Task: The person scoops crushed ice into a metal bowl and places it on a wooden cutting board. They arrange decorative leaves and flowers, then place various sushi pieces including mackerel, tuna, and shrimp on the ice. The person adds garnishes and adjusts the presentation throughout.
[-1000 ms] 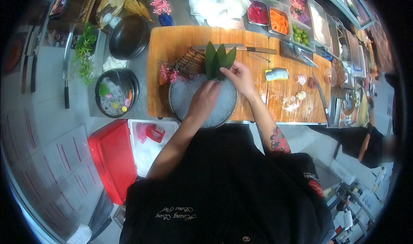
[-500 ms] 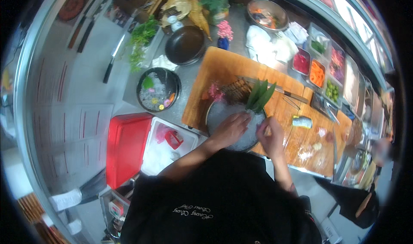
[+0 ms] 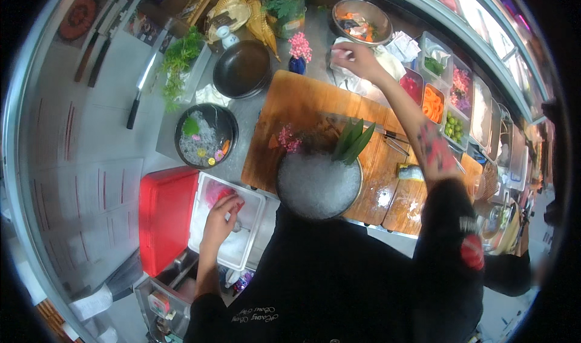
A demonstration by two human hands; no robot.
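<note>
My left hand reaches into the white cooler box, its fingers curled on a red scoop that they partly hide. Far out, my right hand is at a white cloth, with its bent fingers closed on the near folds. Between my arms a dark round bowl stands at the cutting board's near edge, filled with crushed ice. Pointed green leaves stand up at the bowl's far right, and a pink flower sprig shows at its far left.
The wooden cutting board carries a knife and tweezers. Left of it are another iced bowl with flowers, a stacked dark bowl and the cooler's red lid. Containers of cut vegetables line the right; a small vase stands behind.
Both hands have left the iced bowl. My left hand has moved left to the scoop in the cooler; my right has stretched far forward to the white cloth. The view has shifted slightly.
</note>
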